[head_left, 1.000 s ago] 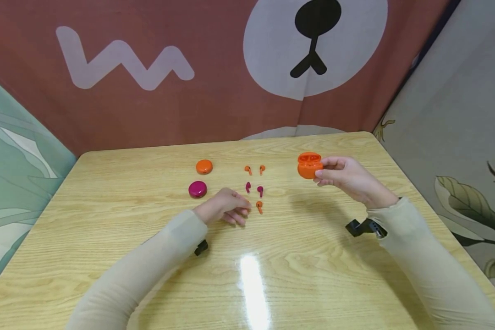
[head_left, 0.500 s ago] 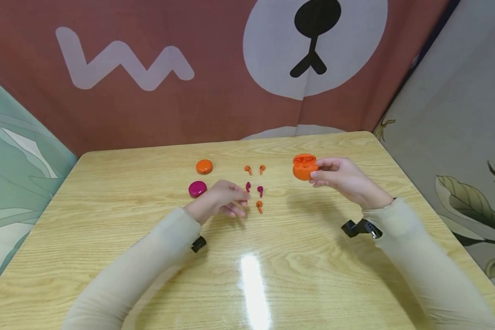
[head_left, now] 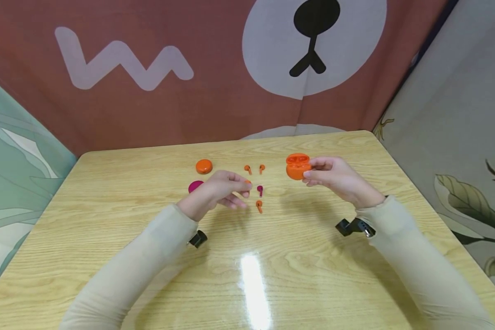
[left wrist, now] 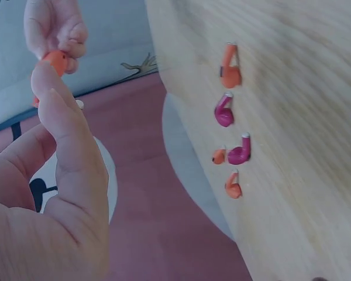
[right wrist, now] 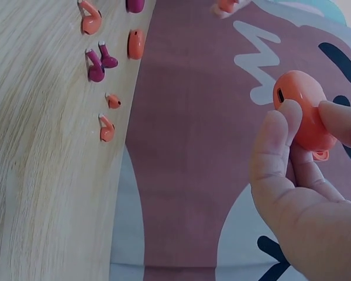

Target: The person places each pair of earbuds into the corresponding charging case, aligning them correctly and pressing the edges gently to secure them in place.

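Note:
My left hand pinches an orange earbud between thumb and fingertips, above the table; fingers partly cover it. My right hand holds an orange charging case by its right side, lid up and its two slots showing in the head view. A gap separates the two hands. On the table between them lie an orange earbud and a magenta earbud. A second magenta earbud, hidden behind my left hand in the head view, shows in the left wrist view.
Two more orange earbuds, one left and one right, lie farther back. An orange round case and a magenta round case, partly covered by my left hand, sit shut to the left. A patterned cloth hangs behind the wooden table.
My left hand has lifted and moved away from me with the orange earbud, now covering one magenta earbud. My right hand has brought the orange charging case leftward.

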Action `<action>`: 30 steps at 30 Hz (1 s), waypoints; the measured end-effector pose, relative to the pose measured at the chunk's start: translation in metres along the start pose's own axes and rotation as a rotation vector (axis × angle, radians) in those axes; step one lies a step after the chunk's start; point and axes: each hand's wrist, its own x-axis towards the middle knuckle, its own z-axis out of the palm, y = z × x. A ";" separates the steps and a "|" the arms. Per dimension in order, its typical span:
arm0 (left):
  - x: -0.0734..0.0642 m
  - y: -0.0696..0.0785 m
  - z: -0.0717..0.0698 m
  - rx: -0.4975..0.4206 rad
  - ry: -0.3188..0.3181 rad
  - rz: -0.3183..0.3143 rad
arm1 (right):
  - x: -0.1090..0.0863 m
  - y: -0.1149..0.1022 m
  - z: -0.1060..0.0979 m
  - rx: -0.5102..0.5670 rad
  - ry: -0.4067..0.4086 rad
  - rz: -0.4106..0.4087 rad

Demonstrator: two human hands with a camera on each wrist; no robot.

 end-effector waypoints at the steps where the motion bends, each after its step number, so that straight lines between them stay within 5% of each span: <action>1: -0.001 0.001 0.000 -0.003 -0.002 0.003 | 0.000 0.000 0.001 -0.006 0.001 0.000; 30: -0.005 0.032 0.019 -0.075 -0.037 0.098 | 0.002 -0.001 0.010 0.012 -0.007 0.001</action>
